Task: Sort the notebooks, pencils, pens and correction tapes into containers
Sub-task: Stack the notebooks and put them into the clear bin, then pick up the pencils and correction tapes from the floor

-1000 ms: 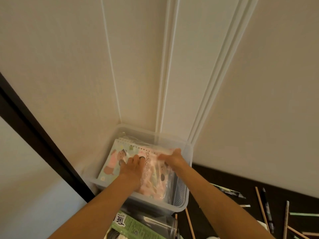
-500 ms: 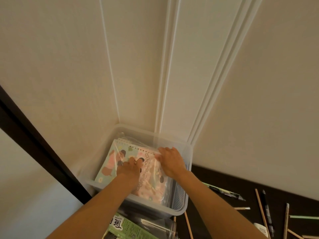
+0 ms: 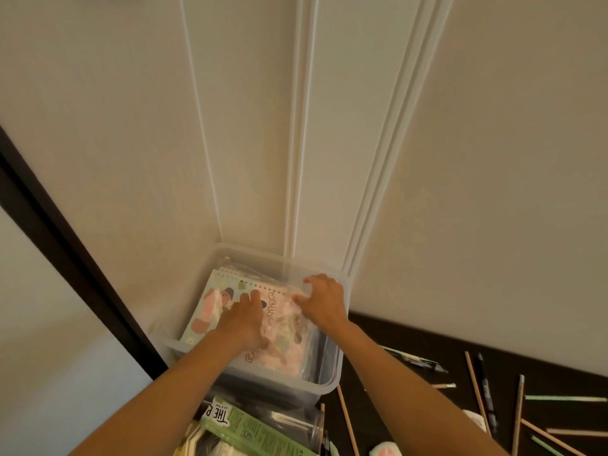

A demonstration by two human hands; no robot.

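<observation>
A clear plastic bin [image 3: 332,376] stands on the dark table against the wall corner. Inside it lie spiral notebooks: a pale green one with cartoon figures [image 3: 210,307] at the left and a pink one [image 3: 283,350] wrapped in plastic on top. My left hand [image 3: 245,319] presses down on the notebooks with its fingers bent. My right hand [image 3: 324,299] grips the top right corner of the pink notebook near the bin's far rim. Pencils [image 3: 473,386] and pens [image 3: 485,390] lie scattered on the table to the right.
A green package with printed text [image 3: 250,429] lies in front of the bin, next to a clear jar [image 3: 306,426]. A small white and pink item [image 3: 385,450] sits at the bottom edge. The wall rises directly behind the bin; a dark frame [image 3: 65,251] runs at the left.
Both hands have slid toward the far side of the bin over the notebooks. My right hand has moved to the pink notebook's far right corner, and the pink notebook sits deeper in the bin.
</observation>
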